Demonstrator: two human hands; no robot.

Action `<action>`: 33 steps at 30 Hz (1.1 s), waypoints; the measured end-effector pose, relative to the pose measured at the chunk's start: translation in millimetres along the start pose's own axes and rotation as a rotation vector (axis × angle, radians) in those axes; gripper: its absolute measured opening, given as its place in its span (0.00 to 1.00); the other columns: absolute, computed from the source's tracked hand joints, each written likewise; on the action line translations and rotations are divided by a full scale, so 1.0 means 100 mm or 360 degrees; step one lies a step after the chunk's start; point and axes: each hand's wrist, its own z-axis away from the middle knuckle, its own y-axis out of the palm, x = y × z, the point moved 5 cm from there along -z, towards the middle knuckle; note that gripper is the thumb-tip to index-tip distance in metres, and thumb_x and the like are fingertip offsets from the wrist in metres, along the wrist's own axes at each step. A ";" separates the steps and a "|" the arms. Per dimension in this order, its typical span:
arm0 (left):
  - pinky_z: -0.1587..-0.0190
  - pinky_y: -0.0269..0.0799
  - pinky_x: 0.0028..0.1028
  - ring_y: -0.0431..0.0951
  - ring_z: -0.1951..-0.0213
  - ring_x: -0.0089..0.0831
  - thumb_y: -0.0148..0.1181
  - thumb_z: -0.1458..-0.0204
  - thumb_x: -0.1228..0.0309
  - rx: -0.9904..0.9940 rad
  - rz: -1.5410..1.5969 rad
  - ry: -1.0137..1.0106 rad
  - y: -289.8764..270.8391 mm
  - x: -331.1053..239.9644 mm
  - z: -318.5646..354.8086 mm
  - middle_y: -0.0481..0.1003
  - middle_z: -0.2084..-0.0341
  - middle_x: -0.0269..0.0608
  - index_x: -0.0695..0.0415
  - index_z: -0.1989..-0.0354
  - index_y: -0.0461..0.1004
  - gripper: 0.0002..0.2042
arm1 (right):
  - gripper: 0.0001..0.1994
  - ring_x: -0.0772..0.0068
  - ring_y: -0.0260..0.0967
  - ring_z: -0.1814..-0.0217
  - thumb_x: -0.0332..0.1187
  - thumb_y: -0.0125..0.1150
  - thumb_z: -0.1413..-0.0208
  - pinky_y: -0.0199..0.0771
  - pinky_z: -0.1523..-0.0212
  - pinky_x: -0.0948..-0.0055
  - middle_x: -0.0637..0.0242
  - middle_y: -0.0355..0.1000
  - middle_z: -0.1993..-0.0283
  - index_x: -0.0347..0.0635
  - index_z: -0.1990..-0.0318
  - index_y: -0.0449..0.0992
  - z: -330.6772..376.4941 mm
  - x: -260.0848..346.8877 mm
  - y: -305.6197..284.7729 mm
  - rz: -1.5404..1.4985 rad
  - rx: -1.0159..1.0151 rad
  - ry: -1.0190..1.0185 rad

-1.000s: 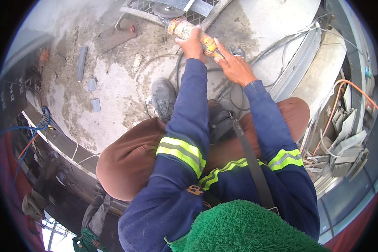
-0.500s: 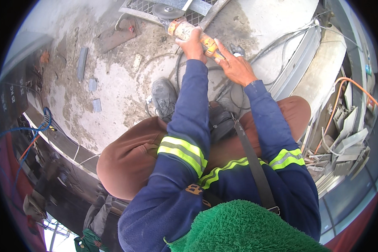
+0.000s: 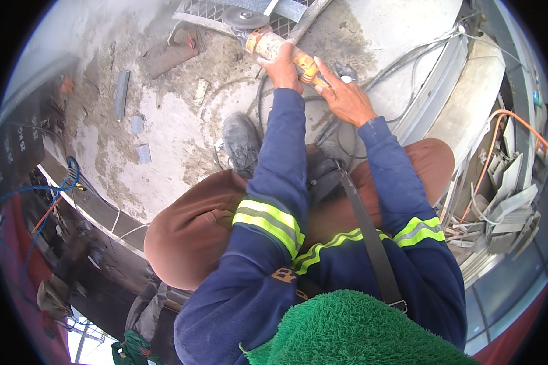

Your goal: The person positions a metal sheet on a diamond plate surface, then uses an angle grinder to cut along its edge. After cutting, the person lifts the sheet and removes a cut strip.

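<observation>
An angle grinder (image 3: 273,45) with an orange-trimmed, dusty body is in both my hands at the top middle. My left hand (image 3: 282,72) wraps round its body, closed. On its rear end my right hand (image 3: 351,102) is closed, with the index finger stretched along the casing. The grinder's round grey disc (image 3: 243,17) lies close to a flat metal strip (image 3: 289,10) on a mesh grating (image 3: 204,9). Whether the disc touches the strip, I cannot tell.
Black cables (image 3: 396,68) run over the concrete floor at right. Small metal offcuts (image 3: 122,94) lie at left. Stacked scrap pieces (image 3: 505,210) and an orange hose (image 3: 492,131) are at far right. A blue rope (image 3: 72,173) hangs at left.
The view has shifted slightly. The grinder's disc sits a little lower and farther right in the picture. Both hands keep the same hold.
</observation>
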 end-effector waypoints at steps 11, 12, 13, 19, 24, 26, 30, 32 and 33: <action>0.40 0.80 0.43 0.79 0.41 0.44 0.76 0.45 0.71 0.0122 -0.0033 -0.0058 -0.02 0.03 -0.28 0.70 0.34 0.59 0.69 0.18 0.39 0.55 | 0.36 0.30 0.84 0.55 0.53 0.51 0.23 0.82 0.44 0.38 0.43 0.85 0.60 0.82 0.12 0.46 -0.08 0.06 0.01 0.0028 0.0006 0.0010; 0.40 0.80 0.43 0.79 0.41 0.44 0.76 0.45 0.71 0.0112 -0.0045 -0.0086 -0.02 0.03 -0.29 0.70 0.34 0.59 0.69 0.18 0.39 0.55 | 0.36 0.29 0.83 0.55 0.52 0.52 0.23 0.81 0.45 0.38 0.42 0.85 0.60 0.81 0.12 0.46 -0.07 0.06 0.00 0.0020 -0.0007 -0.0011; 0.40 0.80 0.43 0.79 0.42 0.44 0.76 0.45 0.71 0.0117 -0.0024 -0.0045 -0.02 0.04 -0.26 0.70 0.35 0.59 0.69 0.18 0.39 0.55 | 0.36 0.29 0.83 0.55 0.51 0.52 0.23 0.81 0.46 0.38 0.41 0.85 0.60 0.80 0.12 0.46 -0.05 0.08 -0.01 0.0001 -0.0066 -0.0063; 0.41 0.80 0.44 0.80 0.43 0.44 0.76 0.46 0.71 0.0057 -0.0035 -0.0038 0.01 0.04 -0.16 0.70 0.35 0.59 0.69 0.18 0.39 0.55 | 0.37 0.29 0.83 0.56 0.50 0.53 0.23 0.80 0.47 0.38 0.41 0.84 0.63 0.79 0.12 0.46 -0.04 0.03 -0.01 0.0022 -0.0004 -0.0016; 0.42 0.81 0.45 0.80 0.43 0.44 0.76 0.46 0.69 0.0049 -0.0079 0.0013 0.01 0.02 -0.20 0.70 0.36 0.59 0.68 0.18 0.39 0.55 | 0.36 0.29 0.83 0.56 0.50 0.53 0.22 0.80 0.46 0.38 0.41 0.84 0.63 0.80 0.12 0.46 -0.07 0.05 -0.02 -0.0022 -0.0067 -0.0058; 0.42 0.81 0.45 0.80 0.43 0.44 0.75 0.46 0.69 0.0082 -0.0054 -0.0031 -0.01 0.06 -0.20 0.70 0.36 0.59 0.68 0.17 0.39 0.55 | 0.36 0.29 0.83 0.56 0.51 0.53 0.22 0.80 0.46 0.38 0.40 0.84 0.62 0.81 0.12 0.47 -0.05 0.02 0.00 -0.0053 -0.0022 -0.0040; 0.43 0.81 0.44 0.80 0.44 0.43 0.75 0.45 0.71 0.0066 -0.0038 -0.0113 -0.03 0.11 -0.23 0.71 0.37 0.57 0.67 0.19 0.42 0.52 | 0.36 0.31 0.84 0.57 0.50 0.54 0.22 0.81 0.47 0.39 0.41 0.84 0.64 0.80 0.12 0.47 -0.04 0.00 0.00 -0.0023 -0.0053 -0.0044; 0.43 0.81 0.44 0.80 0.44 0.42 0.74 0.45 0.72 0.0121 -0.0011 -0.0002 0.01 0.09 -0.23 0.72 0.38 0.55 0.66 0.20 0.45 0.50 | 0.36 0.33 0.84 0.59 0.50 0.54 0.22 0.81 0.50 0.40 0.42 0.84 0.65 0.80 0.12 0.47 -0.05 0.03 -0.02 -0.0029 -0.0151 -0.0120; 0.43 0.81 0.43 0.80 0.44 0.42 0.74 0.44 0.72 0.0125 -0.0029 0.0024 0.01 0.08 -0.21 0.72 0.38 0.54 0.65 0.20 0.46 0.48 | 0.36 0.34 0.84 0.61 0.50 0.54 0.22 0.82 0.52 0.40 0.43 0.83 0.66 0.81 0.12 0.48 -0.02 0.02 0.01 -0.0008 -0.0109 -0.0084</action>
